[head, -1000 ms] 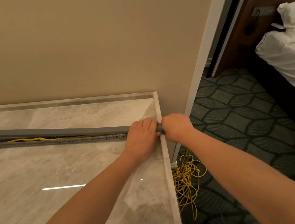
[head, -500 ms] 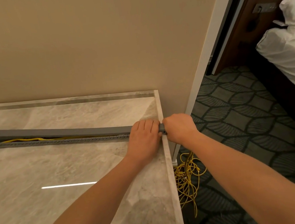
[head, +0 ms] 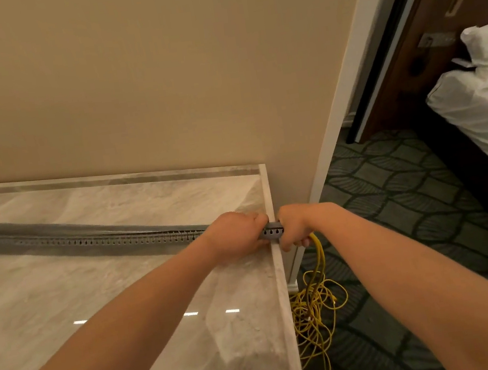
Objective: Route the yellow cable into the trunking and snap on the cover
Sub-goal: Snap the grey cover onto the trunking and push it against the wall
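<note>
A long grey slotted trunking (head: 103,239) lies across the marble top, from the far left to its right edge, with a grey cover (head: 54,227) along its top. My left hand (head: 237,233) is closed over the trunking near its right end. My right hand (head: 293,225) grips the very end, past the edge of the marble top, and the yellow cable (head: 318,249) drops out from under its fingers. The cable falls into a loose tangle (head: 313,310) on the floor. No yellow shows inside the trunking from here.
The marble top (head: 126,295) ends at a raised right rim (head: 284,304). A beige wall (head: 160,87) stands behind it. To the right are dark patterned carpet (head: 394,195), a bed with white bedding (head: 482,107) and a dark wooden panel (head: 436,41).
Both hands have rolled toward me on the trunking end, so its slotted side now shows between them. The yellow cable seen inside the trunking at the left earlier is covered now.
</note>
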